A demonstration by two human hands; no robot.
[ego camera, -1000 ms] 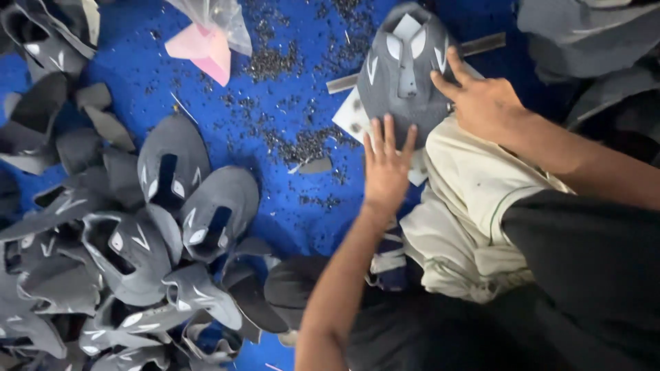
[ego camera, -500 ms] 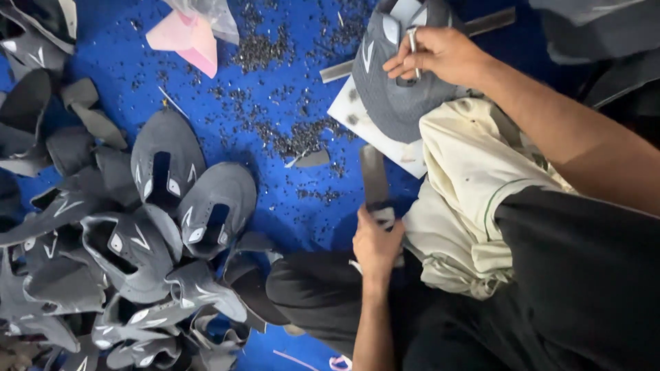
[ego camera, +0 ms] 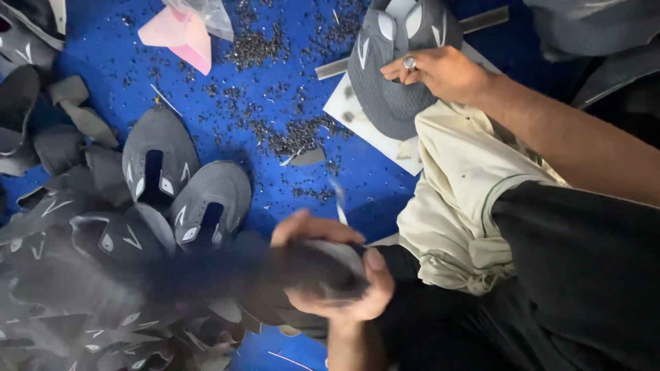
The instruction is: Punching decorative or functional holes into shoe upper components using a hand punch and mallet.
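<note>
Left hand [ego camera: 337, 275] curls around a blurred grey upper [ego camera: 309, 264] near the pile [ego camera: 103, 275]; right hand [ego camera: 440, 72], fingers loosely bent, pins another upper [ego camera: 395, 75] on the board [ego camera: 364, 127]. That loose hold could let it slide.

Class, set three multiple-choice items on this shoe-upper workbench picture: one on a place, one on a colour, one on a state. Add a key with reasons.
1. Where does the right hand rest?
A on the grey upper on the white board
B on the pink sheet
C on the cream cloth

2. What colour is the work surface?
A green
B blue
C red

3. What is the left hand doing?
A lying flat and empty
B gripping a dark, blurred piece
C out of view

Key: A, its fingers lie on the upper; B, blue shows among the scraps; B, its fingers curl round the piece.
</note>
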